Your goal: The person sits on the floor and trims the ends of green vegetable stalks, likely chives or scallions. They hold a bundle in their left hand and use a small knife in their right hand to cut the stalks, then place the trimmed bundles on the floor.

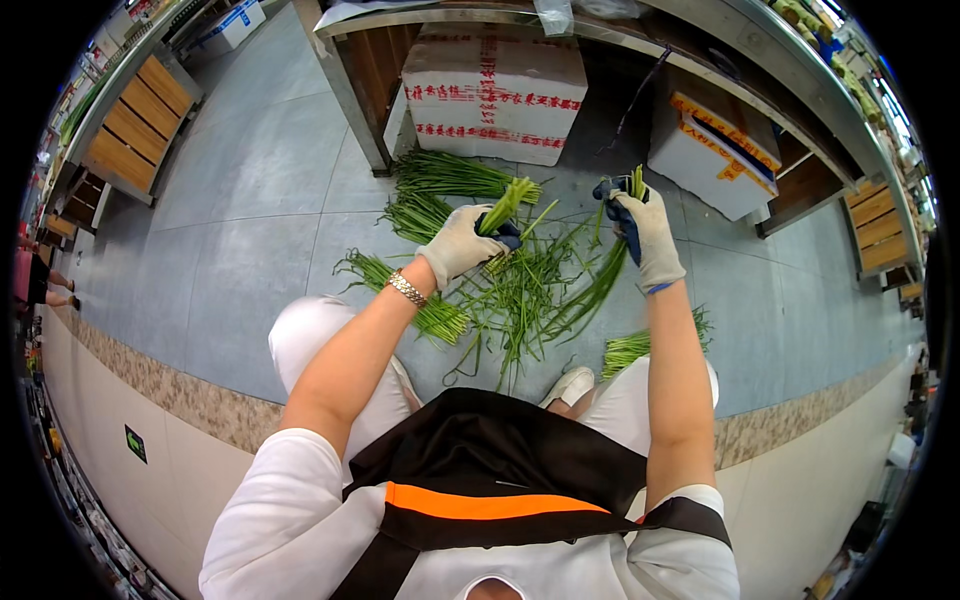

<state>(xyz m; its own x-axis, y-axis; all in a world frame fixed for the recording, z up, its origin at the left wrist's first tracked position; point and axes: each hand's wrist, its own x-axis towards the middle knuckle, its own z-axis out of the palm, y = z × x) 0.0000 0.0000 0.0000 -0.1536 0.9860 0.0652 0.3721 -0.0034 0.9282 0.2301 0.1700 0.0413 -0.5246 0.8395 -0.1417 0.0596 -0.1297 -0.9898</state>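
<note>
My left hand, in a pale glove with dark blue fingertips, is closed round a bunch of chives whose pale green ends point up and away. Off to the right my right hand, gloved the same way, grips a smaller clump of chives; its long leaves trail down towards the floor. Between and below the hands spreads a tangled heap of loose chives. More chives lie in bundles at the far left, nearer on the left and beside my right knee.
Ahead, under a metal-edged stand, sit a white foam box with red print and another white box with orange tape. A stand leg reaches the grey tiled floor. A person is at the far left edge.
</note>
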